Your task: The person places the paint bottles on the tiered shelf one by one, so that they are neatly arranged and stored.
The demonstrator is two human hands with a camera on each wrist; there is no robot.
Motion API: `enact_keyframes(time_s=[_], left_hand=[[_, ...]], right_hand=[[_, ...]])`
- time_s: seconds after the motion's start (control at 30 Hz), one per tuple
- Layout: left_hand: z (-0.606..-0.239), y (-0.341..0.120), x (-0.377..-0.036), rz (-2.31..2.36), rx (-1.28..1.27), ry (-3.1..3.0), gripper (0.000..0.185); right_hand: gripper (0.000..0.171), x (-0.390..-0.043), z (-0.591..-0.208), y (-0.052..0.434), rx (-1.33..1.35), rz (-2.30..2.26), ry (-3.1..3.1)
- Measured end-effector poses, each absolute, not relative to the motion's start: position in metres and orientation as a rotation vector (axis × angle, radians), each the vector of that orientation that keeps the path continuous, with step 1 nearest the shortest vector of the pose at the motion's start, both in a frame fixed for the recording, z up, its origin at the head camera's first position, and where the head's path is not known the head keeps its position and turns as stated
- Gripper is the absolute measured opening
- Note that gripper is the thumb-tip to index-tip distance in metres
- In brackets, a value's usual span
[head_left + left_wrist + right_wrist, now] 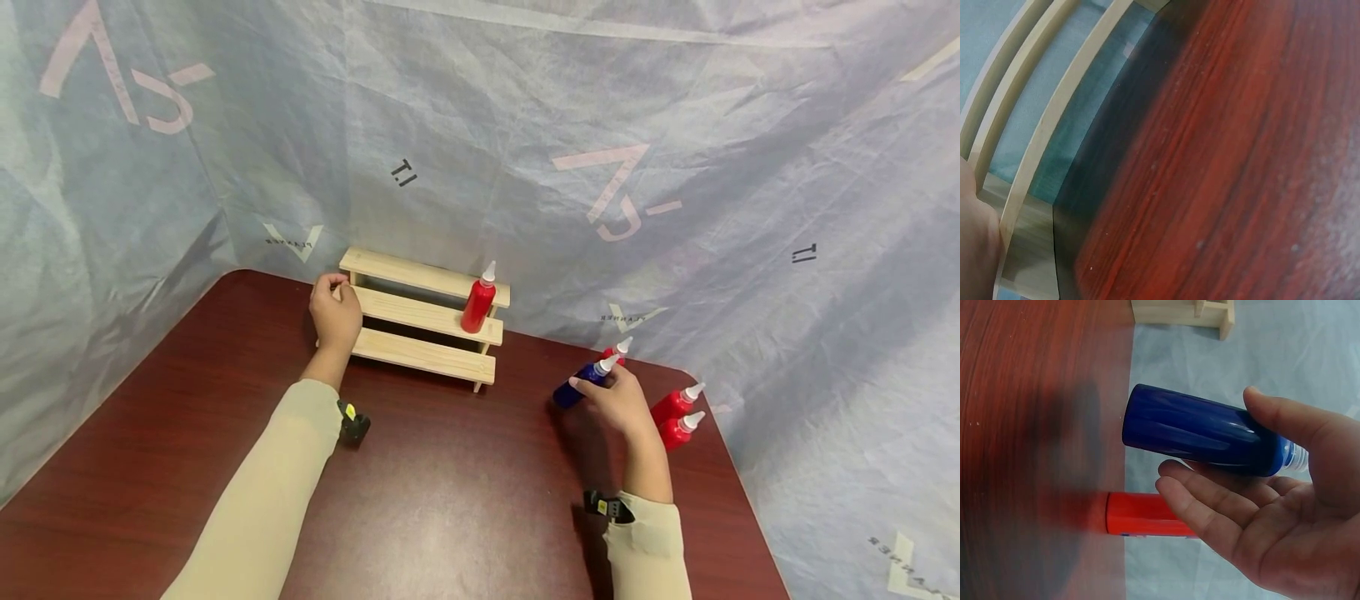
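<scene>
A stepped wooden rack (420,321) stands at the back of the dark red table (450,483). My left hand (335,293) grips its left end with curled fingers; in the left wrist view only the rack's slats (1041,125) and a bit of the hand (974,240) show. One red bottle (478,304) with a white nozzle stands upright on the middle step. My right hand (606,392) holds a blue bottle (579,387), tilted, right of the rack. In the right wrist view the thumb lies on the blue bottle (1204,431) and the fingers (1210,494) lie under it.
Another red bottle (618,348) stands just behind the blue one, and it also shows beneath my hand as a red bottle (1147,515). Two more red bottles (678,417) stand near the table's right edge. A crinkled grey sheet (675,167) closes in the back and sides.
</scene>
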State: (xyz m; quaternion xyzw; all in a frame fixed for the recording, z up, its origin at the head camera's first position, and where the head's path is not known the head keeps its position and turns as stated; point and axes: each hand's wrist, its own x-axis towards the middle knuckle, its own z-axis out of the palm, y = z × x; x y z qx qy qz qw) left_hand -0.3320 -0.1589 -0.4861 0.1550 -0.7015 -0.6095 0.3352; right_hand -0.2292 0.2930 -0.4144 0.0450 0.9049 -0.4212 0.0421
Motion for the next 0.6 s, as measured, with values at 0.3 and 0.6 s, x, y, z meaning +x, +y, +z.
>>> enact_keyframes(time_s=[0.3,0.6], left_hand=[[-0.487,-0.159,-0.331,-1.605,0.407,-1.842,0.020],[-0.486,-0.159,-0.331,-1.604,0.411,-1.848,0.021]], right_hand=[[0.060,-0.230,-0.416,0.290,0.120,-1.331,2.743],[0.061,-0.233,-0.416,0.282,0.121,-1.382,2.698]])
